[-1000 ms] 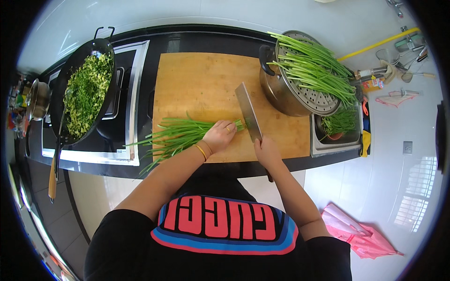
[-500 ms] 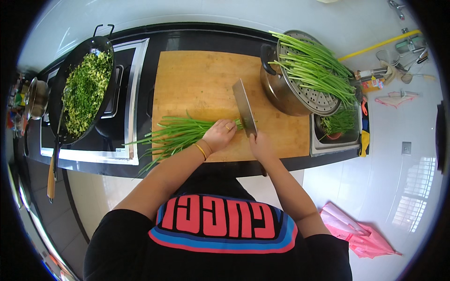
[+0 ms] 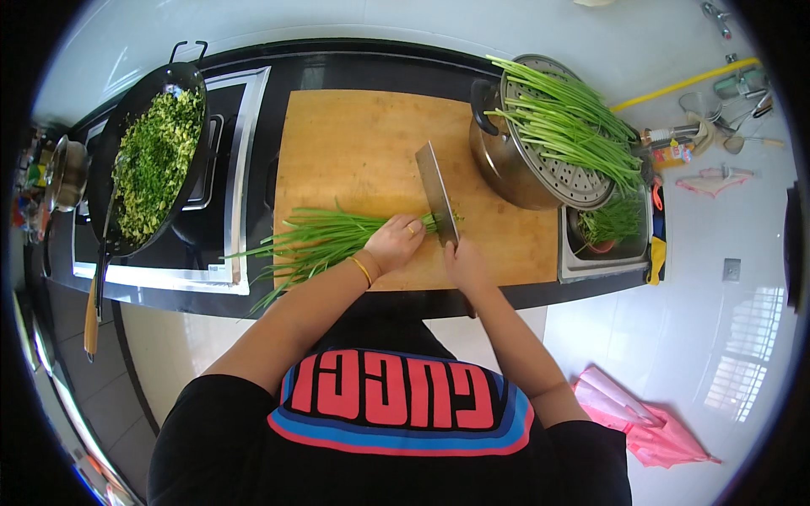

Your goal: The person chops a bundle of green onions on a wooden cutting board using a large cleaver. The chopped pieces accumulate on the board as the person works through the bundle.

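Across the left front of a wooden cutting board (image 3: 363,143) lies a bunch of garlic chives (image 3: 316,240), its leafy tips hanging past the board's left edge. My left hand (image 3: 398,244) presses down and closes round the bunch near its right end. A cleaver (image 3: 438,194) is gripped in my right hand (image 3: 464,263), its broad blade upright at the cut end of the chives, just right of my left fingers. A few small green bits lie beside the blade. My right fingers wrap the handle, whose end shows below the hand.
To the left, a wok (image 3: 198,160) of chopped greens and yellow bits sits on the stove. At the back right, a pot (image 3: 515,173) bears a steamer tray with more chives (image 3: 565,126). Greens (image 3: 612,221) lie in the sink (image 3: 582,268).
The cleaver and my right hand have shifted slightly left, toward the chives. More small green bits show to the right of the blade. My left hand holds its place.
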The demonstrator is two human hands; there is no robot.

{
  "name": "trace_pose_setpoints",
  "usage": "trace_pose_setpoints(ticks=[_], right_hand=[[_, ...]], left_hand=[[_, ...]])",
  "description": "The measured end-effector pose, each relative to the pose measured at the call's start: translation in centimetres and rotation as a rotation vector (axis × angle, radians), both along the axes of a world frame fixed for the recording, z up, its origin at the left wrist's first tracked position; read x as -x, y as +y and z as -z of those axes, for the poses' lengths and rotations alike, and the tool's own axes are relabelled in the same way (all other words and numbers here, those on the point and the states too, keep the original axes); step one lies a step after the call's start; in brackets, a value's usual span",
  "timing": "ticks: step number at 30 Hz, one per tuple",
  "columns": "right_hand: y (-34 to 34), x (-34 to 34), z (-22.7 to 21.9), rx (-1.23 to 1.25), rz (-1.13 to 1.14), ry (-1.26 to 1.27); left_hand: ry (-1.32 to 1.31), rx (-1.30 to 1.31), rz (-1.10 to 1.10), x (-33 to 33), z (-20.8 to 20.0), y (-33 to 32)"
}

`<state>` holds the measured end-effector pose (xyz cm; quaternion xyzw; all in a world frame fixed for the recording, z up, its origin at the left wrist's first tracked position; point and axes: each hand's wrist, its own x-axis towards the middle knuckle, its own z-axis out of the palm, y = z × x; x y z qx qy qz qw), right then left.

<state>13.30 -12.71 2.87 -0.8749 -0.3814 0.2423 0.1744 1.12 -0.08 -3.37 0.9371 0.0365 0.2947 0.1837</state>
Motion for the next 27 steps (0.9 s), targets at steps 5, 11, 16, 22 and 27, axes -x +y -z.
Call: trace_pose_setpoints(ticks=[5,11,16,22,27], right_hand=[[-0.9,-0.2,-3.5,0.057,-0.059,0.006],[-1.9,0.1,-3.9,0.121,-0.111,-0.049],[-1.5,0.4,-3.5,0.093,-0.076,0.008],[-2.1,-0.3,-4.9,0.131,-0.08,0.087],[-1.9,-0.3,-4.3,0.14,-0.102,0.059]], left_hand=[[-0.031,-0.026,-0.023,0.0,0.4,-0.1],[-0.037,-0.02,-0.02,-0.1,0.1,0.0],[-0.026,-0.007,-0.004,0.1,0.3,0.2],[-0.019,0.0,0.003,0.2,0.0,0.1],[-0.008,-0.021,0.012,0.1,0.1,0.1]])
